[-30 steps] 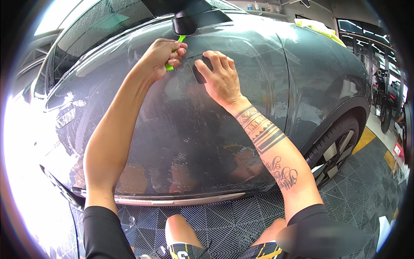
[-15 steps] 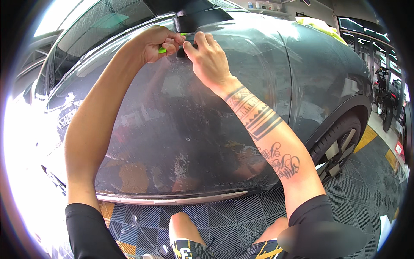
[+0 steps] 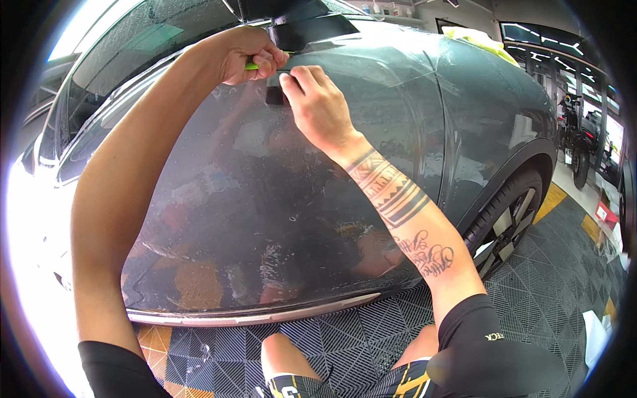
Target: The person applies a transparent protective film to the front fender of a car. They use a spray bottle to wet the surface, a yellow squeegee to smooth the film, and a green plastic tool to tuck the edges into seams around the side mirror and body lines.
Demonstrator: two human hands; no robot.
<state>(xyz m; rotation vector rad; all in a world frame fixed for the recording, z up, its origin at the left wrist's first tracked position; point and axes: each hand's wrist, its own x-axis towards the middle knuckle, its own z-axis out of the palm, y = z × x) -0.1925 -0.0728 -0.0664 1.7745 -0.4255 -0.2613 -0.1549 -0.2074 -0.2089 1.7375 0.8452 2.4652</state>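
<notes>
My left hand [image 3: 255, 58] is closed around a bright green flat tool [image 3: 251, 66], just below the black side mirror [image 3: 312, 32]. Most of that tool is hidden by the fingers. To its right and slightly lower, my right hand [image 3: 320, 103] is bent against the wet dark grey car door [image 3: 225, 192], thumb and fingers drawn together. A small black flat piece [image 3: 274, 95] shows beside the thumb and seems to be in its grip; the fingers cover the rest. Water streaks and drops lie on the panel.
A yellow cloth [image 3: 481, 41] lies on the car's hood. The front wheel [image 3: 507, 222] stands at the right, on a patterned tile floor [image 3: 531, 292]. A motorcycle [image 3: 577, 142] is parked beyond. The wet side window [image 3: 152, 50] is at upper left.
My right hand has moved down the panel, away from the mirror, and the black piece beside its thumb has gone with it. The left hand stays near the mirror, still holding the green tool.
</notes>
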